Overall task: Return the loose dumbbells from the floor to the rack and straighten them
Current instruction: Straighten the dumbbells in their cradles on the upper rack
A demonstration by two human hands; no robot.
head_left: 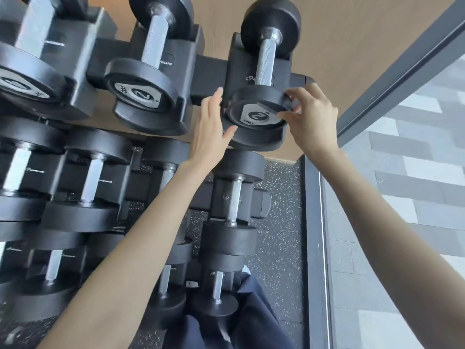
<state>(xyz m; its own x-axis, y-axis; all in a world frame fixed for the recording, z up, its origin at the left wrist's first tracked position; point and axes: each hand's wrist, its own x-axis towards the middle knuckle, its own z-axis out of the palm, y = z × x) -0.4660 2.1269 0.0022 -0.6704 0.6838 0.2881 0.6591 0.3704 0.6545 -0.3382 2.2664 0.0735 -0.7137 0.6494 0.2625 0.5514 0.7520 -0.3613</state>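
A black dumbbell marked 2 [261, 71] lies in the rightmost cradle of the top tier of the black rack [211, 71]. Both my hands are at its near head [256, 114]. My right hand [310, 119] grips the right rim of that head with curled fingers. My left hand [210, 127] lies flat with fingers apart against the head's left side, thumb under its lower edge. A second dumbbell marked 2 [148, 59] rests in the cradle to the left.
Lower tiers hold several more black dumbbells [234, 192]. A speckled rubber floor [281, 222] lies beneath. A tan wall [352, 34] stands behind the rack, and a dark window frame [314, 235] with glass runs along the right. My dark trouser leg [251, 318] shows below.
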